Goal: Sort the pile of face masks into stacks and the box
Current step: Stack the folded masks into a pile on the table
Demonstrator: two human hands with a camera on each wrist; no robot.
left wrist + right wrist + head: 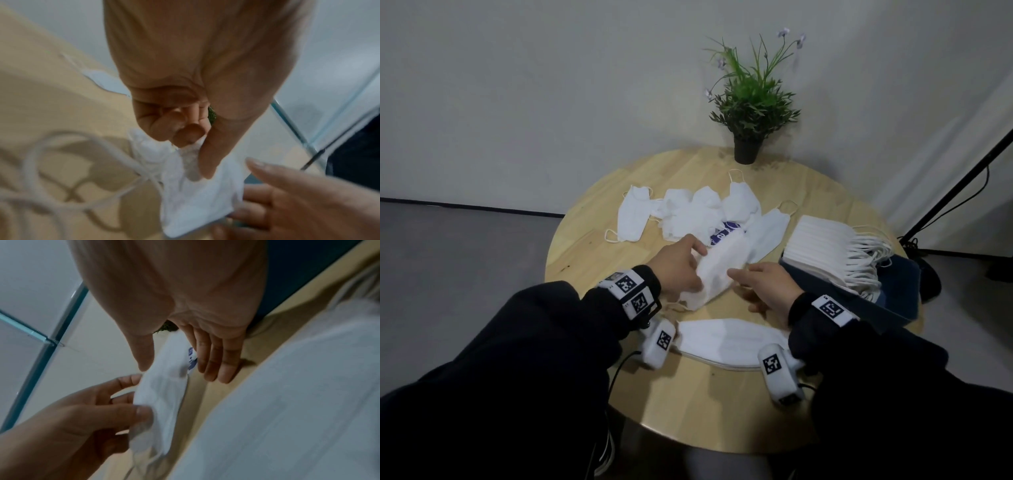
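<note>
A white folded mask [722,270] [195,203] [162,395] is held just above the middle of the round wooden table [592,246]. My left hand [693,270] [195,146] [123,402] pinches its left end between thumb and fingers. My right hand [743,289] [176,368] is beside the mask's right edge with straight fingers, the thumb touching the mask. A loose pile of masks [695,212] lies behind. A stack of folded masks [729,342] [298,402] lies in front. Pleated masks [822,246] are stacked on the dark blue box [893,291] at right.
A potted plant [746,150] stands at the table's back edge. A purple-printed packet [722,234] peeks from under the pile. A black stand pole [945,205] leans at the far right, off the table. Bare wood shows at the table's left and near front.
</note>
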